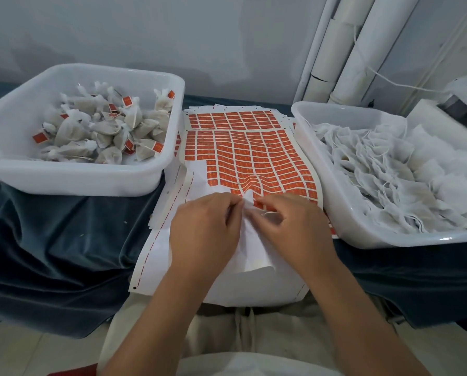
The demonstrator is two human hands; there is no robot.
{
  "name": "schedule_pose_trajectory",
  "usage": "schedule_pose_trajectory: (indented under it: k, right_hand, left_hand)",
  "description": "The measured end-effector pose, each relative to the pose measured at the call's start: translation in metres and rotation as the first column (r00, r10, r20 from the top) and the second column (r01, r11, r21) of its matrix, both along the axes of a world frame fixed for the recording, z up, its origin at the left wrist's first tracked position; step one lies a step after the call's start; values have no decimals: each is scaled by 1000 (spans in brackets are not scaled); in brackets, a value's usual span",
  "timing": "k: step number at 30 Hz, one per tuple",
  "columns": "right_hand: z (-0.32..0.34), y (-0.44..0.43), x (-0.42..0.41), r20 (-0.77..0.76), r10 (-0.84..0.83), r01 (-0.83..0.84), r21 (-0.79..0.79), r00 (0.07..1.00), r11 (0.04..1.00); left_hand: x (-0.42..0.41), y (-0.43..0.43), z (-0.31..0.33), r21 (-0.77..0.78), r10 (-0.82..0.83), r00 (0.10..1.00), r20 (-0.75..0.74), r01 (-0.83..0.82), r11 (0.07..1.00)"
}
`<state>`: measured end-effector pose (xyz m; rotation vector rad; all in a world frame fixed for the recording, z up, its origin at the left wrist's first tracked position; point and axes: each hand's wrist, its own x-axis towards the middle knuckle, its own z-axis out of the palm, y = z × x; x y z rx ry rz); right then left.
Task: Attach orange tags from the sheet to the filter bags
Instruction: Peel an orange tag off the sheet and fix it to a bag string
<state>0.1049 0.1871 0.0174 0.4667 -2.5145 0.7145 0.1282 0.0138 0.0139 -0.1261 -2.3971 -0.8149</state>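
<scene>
Fastening appears under way: left hand (205,230) and right hand (294,229) pinch a thin white filter bag (254,248) at the near edge of the white paper sheet of orange rectangular tags (254,158). Next move, probably: press the tag shut.

Pale wall (172,28), white pipes (357,44) rt, table (50,240) w/ blue cloth.

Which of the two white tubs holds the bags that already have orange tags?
The tub on the left: its filled bags carry orange tags; bags in the right tub show none.
</scene>
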Motion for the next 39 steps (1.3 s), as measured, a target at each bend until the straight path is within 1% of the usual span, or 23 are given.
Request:
schedule_pose_trajectory:
  k: [4, 6, 8, 12, 14, 16, 19, 21, 22, 25, 27, 29, 33, 35, 37, 38, 39]
  right_hand:
    - [1, -10, -1, -58, 27, -19, 138, 998, 990]
    - [2, -12, -2, -46, 18, -10, 168, 999, 986]
    - [2, -15, -4, -20, 8, -5, 155, 1000, 988]
    - [4, -13, -3, -5, -3, 3, 8, 1000, 1000]
    - [1, -6, -4, 19, -23, 24, -92, 1000, 995]
    - [-3, 0, -4, 98, -29, 50, -219, 995, 974]
    - [-3, 5, -2, 228, 6, 84, -383, 974, 920]
    - [1, 6, -2, 278, 18, 106, -423, 961, 900]
    - [4, 5, -1, 287, 22, 98, -397, 958, 913]
    - [8, 2, 0, 260, -1, 52, -188, 966, 981]
    - [6, 2, -1, 217, -17, 48, -136, 976, 990]
    - [5, 4, -2, 226, -29, 60, -132, 974, 989]
    - [8, 11, -5, 440, 7, 115, -249, 898, 962]
    - [8, 15, -7, 504, 38, 149, -325, 863, 934]
    - [8, 16, -7, 516, 49, 175, -375, 855, 910]
    - [9, 15, -7, 486, 25, 165, -343, 873, 925]
    - [10, 12, -5, 443, -16, 147, -263, 896, 954]
  left_hand:
    - [0, 0, 2, 3, -11, 1000, 9, 11, 1000]
    - [0, -1, 3, -17, -1, 1000, 18, 2, 1000]
    - [1, 0, 3, -31, 5, 1000, 19, -5, 1000]
    - [2, -1, 3, -16, 1, 997, 83, 0, 1000]
    - [2, -1, 3, -2, 2, 996, 93, -2, 1000]
    - [2, 0, 5, -4, 14, 995, 100, -13, 1000]
    - [4, 1, 5, 7, 28, 995, 96, -29, 1000]
    - [6, 1, 7, 3, 28, 995, 92, -29, 1000]
    - [6, 2, 7, -8, 28, 995, 94, -28, 1000]
    - [6, 4, 8, -56, 42, 994, 99, -37, 998]
    - [7, 5, 9, -61, 52, 992, 111, -46, 997]
    - [7, 4, 10, -50, 52, 990, 134, -46, 998]
    - [7, 4, 8, -45, 50, 992, 116, -45, 998]
    - [6, 4, 8, -54, 64, 992, 106, -59, 997]
    - [6, 4, 7, -67, 70, 992, 100, -64, 996]
    - [5, 5, 7, -77, 68, 994, 89, -61, 995]
    - [5, 5, 7, -89, 63, 995, 82, -56, 994]
